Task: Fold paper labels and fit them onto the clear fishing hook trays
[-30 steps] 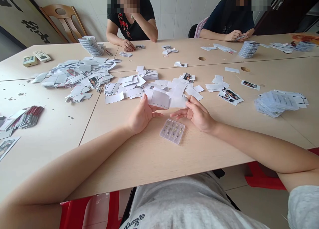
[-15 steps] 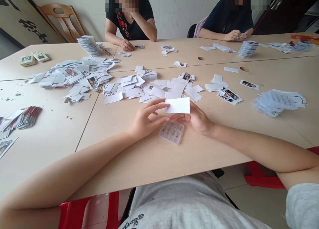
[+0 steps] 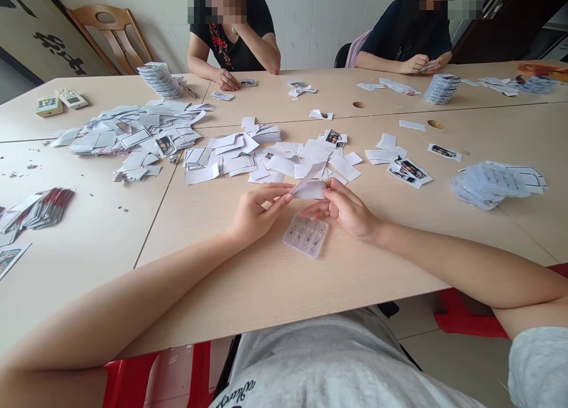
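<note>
A small white paper card (image 3: 310, 189), folded with one flap raised, is held between my two hands above the table. My left hand (image 3: 261, 212) pinches its left end between thumb and fingers. At its right end, the thumb and forefinger of my right hand (image 3: 352, 209) grip the paper, while the other fingers stretch out below. Under my hands lies a clear plastic case (image 3: 306, 236) with rows of small metallic pieces, too small to name. My right fingers partly cover its upper edge.
Loose white cards (image 3: 275, 159) spread just beyond my hands, and a larger heap (image 3: 146, 129) lies to the left. Clear plastic packets (image 3: 488, 184) are piled at the right. Red-edged booklets (image 3: 48, 209) lie far left. Two people sit across the table (image 3: 231, 295).
The white card was flat and facing me; now it is folded with a flap standing up. My right thumb and forefinger have closed on its right end.
</note>
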Action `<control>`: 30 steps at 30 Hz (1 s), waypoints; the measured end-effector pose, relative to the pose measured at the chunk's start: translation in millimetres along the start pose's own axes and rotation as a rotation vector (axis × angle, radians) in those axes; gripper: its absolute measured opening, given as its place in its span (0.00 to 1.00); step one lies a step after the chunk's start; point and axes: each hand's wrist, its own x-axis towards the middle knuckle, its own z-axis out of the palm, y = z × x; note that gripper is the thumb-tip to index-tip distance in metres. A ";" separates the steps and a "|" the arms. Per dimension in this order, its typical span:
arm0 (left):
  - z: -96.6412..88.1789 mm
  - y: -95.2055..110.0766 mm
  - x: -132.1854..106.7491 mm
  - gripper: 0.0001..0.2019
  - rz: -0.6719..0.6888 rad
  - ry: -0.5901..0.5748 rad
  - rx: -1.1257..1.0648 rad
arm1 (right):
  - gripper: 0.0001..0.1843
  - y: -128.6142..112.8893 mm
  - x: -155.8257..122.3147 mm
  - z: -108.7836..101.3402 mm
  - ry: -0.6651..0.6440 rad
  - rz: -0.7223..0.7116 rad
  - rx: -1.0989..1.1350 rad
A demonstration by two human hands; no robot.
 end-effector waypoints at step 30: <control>-5.9 2.0 10.6 0.15 -0.367 -0.032 -0.447 | 0.12 -2.1 -3.8 3.5 -0.017 -0.015 -0.180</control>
